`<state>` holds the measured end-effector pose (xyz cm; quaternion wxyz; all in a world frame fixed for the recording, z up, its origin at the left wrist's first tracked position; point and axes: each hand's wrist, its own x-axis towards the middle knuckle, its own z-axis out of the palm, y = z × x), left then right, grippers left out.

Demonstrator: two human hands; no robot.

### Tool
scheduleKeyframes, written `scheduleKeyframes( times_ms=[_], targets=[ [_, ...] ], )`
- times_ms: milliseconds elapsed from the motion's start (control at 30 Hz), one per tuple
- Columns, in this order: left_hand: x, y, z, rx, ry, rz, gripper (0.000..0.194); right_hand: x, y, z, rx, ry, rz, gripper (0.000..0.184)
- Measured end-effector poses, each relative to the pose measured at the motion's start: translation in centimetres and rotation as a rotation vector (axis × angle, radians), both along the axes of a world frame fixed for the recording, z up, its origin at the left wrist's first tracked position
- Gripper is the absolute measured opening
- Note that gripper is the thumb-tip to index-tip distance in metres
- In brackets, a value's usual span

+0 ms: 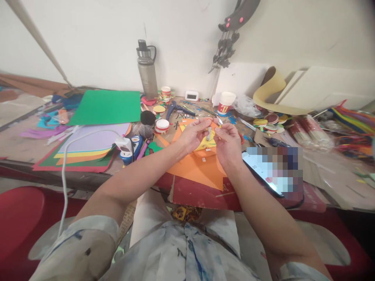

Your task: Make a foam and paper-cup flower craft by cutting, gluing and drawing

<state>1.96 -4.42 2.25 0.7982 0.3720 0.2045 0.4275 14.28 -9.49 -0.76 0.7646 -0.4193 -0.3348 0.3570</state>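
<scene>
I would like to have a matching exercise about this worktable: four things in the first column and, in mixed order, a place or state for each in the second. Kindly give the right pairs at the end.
Column one
1. Orange sheet
2. Bottle
3. Phone
4. Green sheet

Column two
A. Has a lit screen
B. Lies to the left of the bottle
C. Lies below the left hand and the right hand
D. Stands in front of the wall

Right pairs: 1-C, 2-D, 3-A, 4-B
</scene>
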Motion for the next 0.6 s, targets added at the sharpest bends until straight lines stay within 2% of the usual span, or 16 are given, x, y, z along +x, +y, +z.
scheduleKeyframes(
  times_ms=[200,300,400,467,533,600],
  targets=[
    [0.2,0.1,-0.4,0.010,-0.004,0.017,0.010,-0.6,-0.2,0.0,0.008,-0.057,0.012,0.043],
    [-0.3,1.0,-0.4,0.007,-0.038,0.048,0.009,-0.2,-0.5,0.2,0.025,-0.219,0.053,0.043],
    [-1.0,2.0,0.2,0.040,0.016,0.098,0.010,1.9,-0.4,0.9,-0.032,-0.567,-0.062,0.043],
    [-1.4,2.4,0.6,0.057,0.081,0.124,0.012,3.8,-0.1,1.5,-0.144,-0.881,-0.177,0.034],
    [-1.4,2.5,0.8,0.068,0.104,0.130,0.014,5.2,0.4,1.9,-0.310,-1.208,-0.228,0.026],
    [-1.3,2.4,0.7,0.074,0.099,0.120,0.015,5.8,1.2,1.9,-0.550,-1.465,-0.214,0.030]
  ],
)
